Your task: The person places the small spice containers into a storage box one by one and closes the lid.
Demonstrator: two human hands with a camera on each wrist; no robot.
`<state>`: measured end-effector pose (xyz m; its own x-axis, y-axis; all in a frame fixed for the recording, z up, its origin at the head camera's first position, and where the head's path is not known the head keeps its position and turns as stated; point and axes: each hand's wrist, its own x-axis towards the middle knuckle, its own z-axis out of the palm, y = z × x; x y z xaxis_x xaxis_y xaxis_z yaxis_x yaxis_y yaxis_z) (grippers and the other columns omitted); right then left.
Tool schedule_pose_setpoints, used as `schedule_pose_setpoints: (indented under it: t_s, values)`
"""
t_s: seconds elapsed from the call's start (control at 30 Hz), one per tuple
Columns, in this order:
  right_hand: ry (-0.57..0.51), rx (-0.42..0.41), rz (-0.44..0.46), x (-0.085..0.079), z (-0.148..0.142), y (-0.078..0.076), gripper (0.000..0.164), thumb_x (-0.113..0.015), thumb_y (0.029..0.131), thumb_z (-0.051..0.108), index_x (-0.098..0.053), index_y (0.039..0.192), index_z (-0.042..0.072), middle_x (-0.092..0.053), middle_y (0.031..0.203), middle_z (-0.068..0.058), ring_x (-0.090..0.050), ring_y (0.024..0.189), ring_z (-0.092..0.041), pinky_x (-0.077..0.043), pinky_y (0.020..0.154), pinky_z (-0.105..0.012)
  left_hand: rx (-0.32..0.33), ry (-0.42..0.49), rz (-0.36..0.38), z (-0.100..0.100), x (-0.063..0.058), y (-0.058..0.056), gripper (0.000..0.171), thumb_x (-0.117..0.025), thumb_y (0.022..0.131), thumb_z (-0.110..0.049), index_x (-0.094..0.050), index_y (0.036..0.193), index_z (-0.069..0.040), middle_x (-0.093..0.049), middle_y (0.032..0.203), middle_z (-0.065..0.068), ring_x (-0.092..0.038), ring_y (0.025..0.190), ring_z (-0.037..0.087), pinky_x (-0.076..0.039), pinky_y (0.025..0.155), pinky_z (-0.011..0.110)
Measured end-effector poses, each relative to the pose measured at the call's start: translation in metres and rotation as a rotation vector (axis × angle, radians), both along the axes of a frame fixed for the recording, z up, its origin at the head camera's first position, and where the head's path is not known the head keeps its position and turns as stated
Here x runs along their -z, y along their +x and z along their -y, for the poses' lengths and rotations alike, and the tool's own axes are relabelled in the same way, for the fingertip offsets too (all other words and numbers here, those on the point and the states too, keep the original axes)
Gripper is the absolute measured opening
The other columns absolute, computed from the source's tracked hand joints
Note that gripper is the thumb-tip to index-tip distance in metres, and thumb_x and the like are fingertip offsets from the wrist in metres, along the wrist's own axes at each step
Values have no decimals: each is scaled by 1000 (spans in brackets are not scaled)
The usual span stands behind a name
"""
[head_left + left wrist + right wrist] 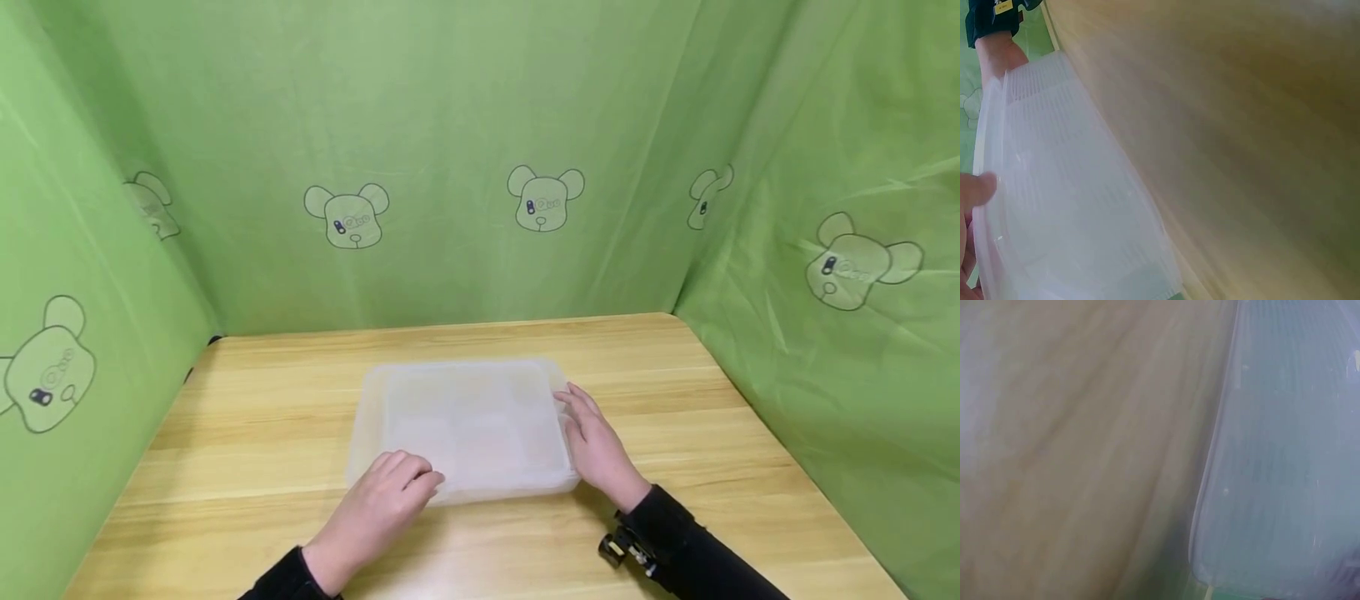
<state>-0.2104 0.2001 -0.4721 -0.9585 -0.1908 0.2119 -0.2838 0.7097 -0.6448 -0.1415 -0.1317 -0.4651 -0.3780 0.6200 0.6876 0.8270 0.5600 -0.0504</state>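
Observation:
A translucent white plastic storage box (476, 417) sits flat on the wooden table, its lid on top. Faint compartment outlines show through the lid. At the near left part of the front edge, my left hand (382, 496) holds the lid's rim with bent fingers and the thumb. Seen from the left wrist, the thumb (977, 189) lies right at the rim, above the ribbed front wall. My right hand (596, 437) grips the box's right side, fingertips over the lid's edge. In the right wrist view the box wall (1279, 450) shows, but the hand is almost wholly hidden.
Wooden tabletop (247, 417) surrounds the box on all sides. Green fabric (450, 100) with bear-head prints stands behind the table and along its left and right sides. A small black device (626, 546) is strapped at my right wrist.

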Motion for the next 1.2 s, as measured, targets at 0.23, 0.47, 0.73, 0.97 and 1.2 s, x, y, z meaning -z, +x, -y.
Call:
schedule_pose_setpoints:
  t_s: [0.23,0.47,0.73,0.97,1.2]
  values:
    - [3,1,-12,0,0,0,40,-40,105,3,-46,144,-3,-25,159,-25,-39,137,-48,-32,110,-61,-1,-24,16,4,1,1,15,-71,88,-18,-70,101,-12,-62,97,-3,-59,87,14,-48,75,26]
    - [16,-3,-7,0,-1,2,40,-41,106,7,-45,145,-3,-25,159,-25,-39,136,-48,-33,109,-61,-30,3,28,11,-2,1,10,-63,95,-18,-70,100,-12,-62,96,-4,-59,86,16,-48,75,30]
    - [58,-11,-27,-2,-1,3,41,-41,106,8,-44,145,-2,-26,158,-27,-39,136,-49,-34,108,-62,-82,17,39,18,-8,-1,17,-56,99,-18,-71,101,-10,-63,96,-2,-59,85,16,-49,74,31]
    - [124,-2,-90,-4,-1,5,42,-43,106,10,-43,145,-3,-29,156,-29,-44,132,-50,-38,104,-63,-163,44,60,23,-12,-3,15,-59,96,-18,-71,101,-10,-64,96,-1,-60,85,17,-49,74,34]
    - [127,6,-127,-8,0,5,42,-45,105,10,-44,145,-3,-32,154,-29,-49,127,-50,-42,101,-62,-258,107,74,30,-14,-5,19,-57,95,-20,-70,102,-8,-66,98,3,-61,89,21,-50,76,39]
